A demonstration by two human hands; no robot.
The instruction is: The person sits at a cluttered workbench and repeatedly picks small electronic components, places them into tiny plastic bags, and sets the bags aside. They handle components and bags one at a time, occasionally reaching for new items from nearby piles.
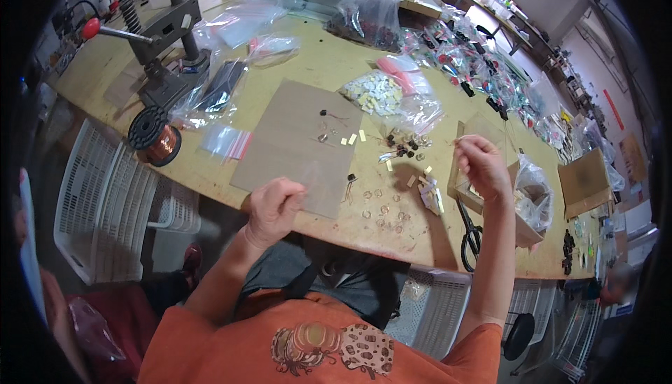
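My left hand (274, 205) is closed in a pinch over the near edge of a grey-brown cardboard sheet (280, 132); what its fingertips hold, if anything, is too small to make out. My right hand (484, 165) is raised at the right beside an open cardboard box (458, 181), thumb and fingertips pressed together. Whatever sits in that pinch cannot be made out either. On the sheet lie a small black part with thin wires (324, 112) and pale yellow rectangular pieces (352, 139). Between my hands are several copper-coloured wire rings (384, 210) and a pile of small black parts (402, 147).
Black-handled scissors (471, 244) lie near the front edge. At the left stand a lever press (164, 48) and a copper wire spool (164, 144). A bag of white and yellow pieces (374, 93) lies beyond the sheet. Many bagged parts (462, 58) cover the back right.
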